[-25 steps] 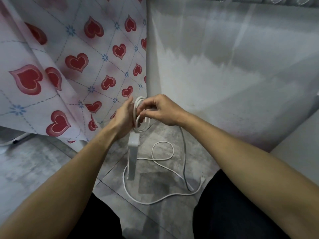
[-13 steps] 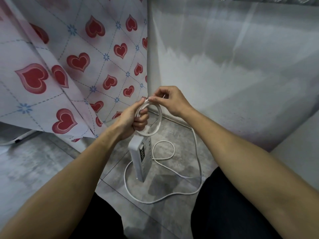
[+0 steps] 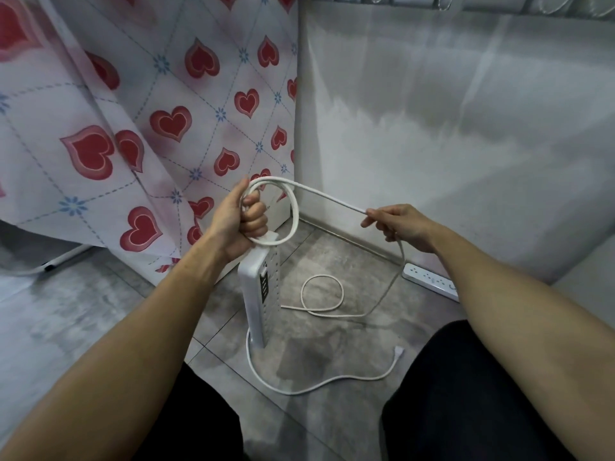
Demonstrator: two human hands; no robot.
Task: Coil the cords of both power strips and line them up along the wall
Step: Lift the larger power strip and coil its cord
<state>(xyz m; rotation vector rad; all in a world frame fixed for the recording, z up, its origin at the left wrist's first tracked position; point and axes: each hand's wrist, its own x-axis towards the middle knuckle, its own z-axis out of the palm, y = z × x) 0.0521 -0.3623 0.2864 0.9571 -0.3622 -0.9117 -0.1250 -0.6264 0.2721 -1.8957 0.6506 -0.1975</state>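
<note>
Heart-print curtain [image 3: 149,104] hung left, grey wall [image 3: 466,128] behind. White power strip [image 3: 261,301] stood upright on floor tiles [image 3: 332,344]. Left hand [image 3: 239,221] fisted around cord [image 3: 293,211] loop; right hand [image 3: 404,224] pinched cord. Second strip [image 3: 429,281] lay against wall.

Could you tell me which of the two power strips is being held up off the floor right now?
The large white power strip hanging from the left hand; the slimmer power strip lies flat by the wall.

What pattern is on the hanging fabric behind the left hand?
Red hearts on a white ground with a dashed blue diamond grid and small blue flowers, on the hanging fabric; head view.
</note>
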